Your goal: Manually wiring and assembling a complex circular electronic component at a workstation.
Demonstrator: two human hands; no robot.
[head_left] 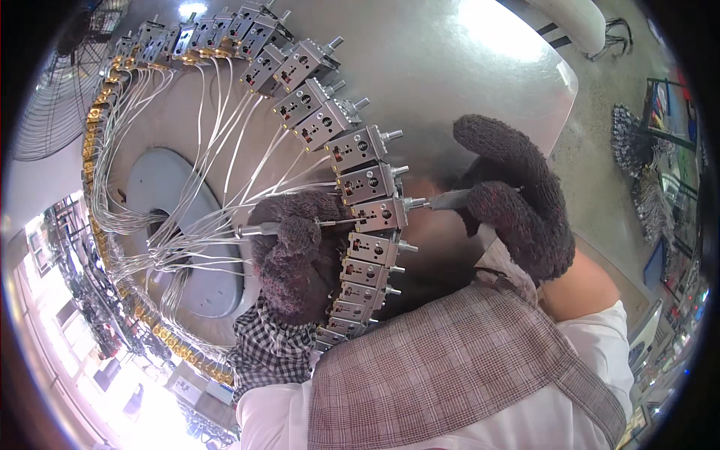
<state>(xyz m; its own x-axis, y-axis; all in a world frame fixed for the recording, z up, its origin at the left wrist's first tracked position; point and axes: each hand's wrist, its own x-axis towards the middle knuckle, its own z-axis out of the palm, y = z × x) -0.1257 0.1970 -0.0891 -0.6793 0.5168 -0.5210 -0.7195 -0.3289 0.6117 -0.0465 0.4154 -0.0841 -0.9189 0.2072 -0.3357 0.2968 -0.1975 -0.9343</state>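
Observation:
Dark knitted gloves cover both my hands. My left hand (296, 251), inside the ring of parts, is closed around a slim screwdriver-like tool (259, 230). Its thin metal shaft reaches the inner side of a small metal control box with a threaded shaft (379, 215). On the outer side, my right hand (517, 195) pinches a grey tapered tool (450, 200), whose tip meets that box's shaft. Similar metal boxes (354, 148) stand in a curved row, shafts outward. Thin silvery wires or tubes (247, 196) run from the boxes toward the middle.
A grey oval plate (180, 176) with a central hole lies under the gathered wires. Brass-coloured fittings (94, 142) line the ring's far left. The shiny metal table (442, 67) has a rounded right edge. Beyond it stand a rack (671, 112) and a fan (52, 105).

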